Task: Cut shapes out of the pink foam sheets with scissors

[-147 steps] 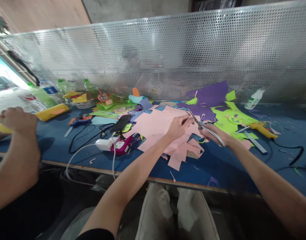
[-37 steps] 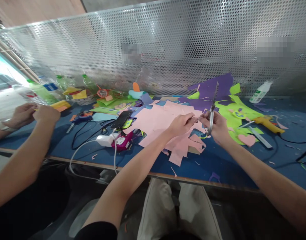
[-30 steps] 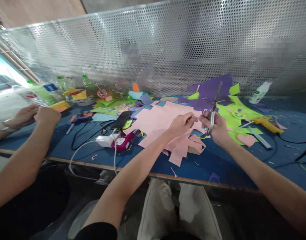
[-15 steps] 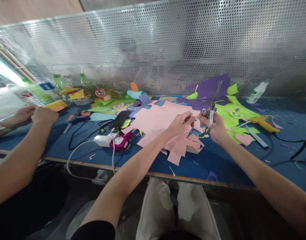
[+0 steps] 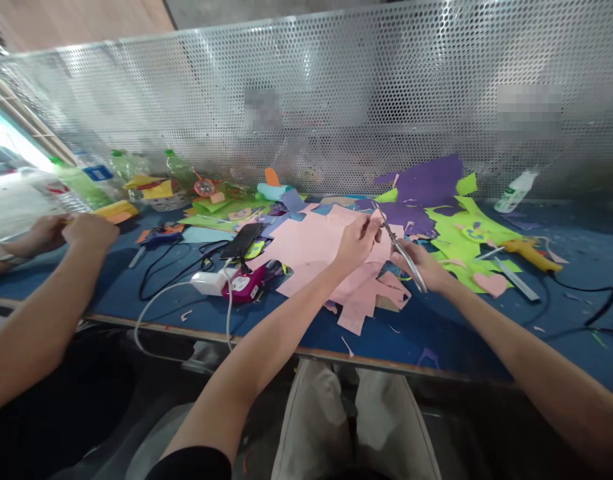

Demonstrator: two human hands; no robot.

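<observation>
My left hand (image 5: pixel 357 239) is raised over the pink foam sheets (image 5: pixel 316 248), its fingers pinched on a small piece too small to make out. My right hand (image 5: pixel 420 261) grips metal scissors (image 5: pixel 399 248) by the handles. Their blades slant up and to the left, and the tips meet the pinched piece at my left fingertips. Both hands hover above the pile of pink offcuts (image 5: pixel 372 296) on the blue table (image 5: pixel 446 327).
Another person's hands (image 5: pixel 69 230) work at the far left. A phone (image 5: pixel 243 240), white charger (image 5: pixel 209 282) and cables lie left of the pink sheets. Green (image 5: pixel 466 237) and purple (image 5: pixel 429 187) foam, a glue gun (image 5: pixel 527 252), a ruler and a glue bottle (image 5: pixel 514 192) sit right. Bottles line the perforated metal screen.
The scissors swung from pointing upright to slanting left toward my left fingertips. My left hand rose a little, still pinching its piece.
</observation>
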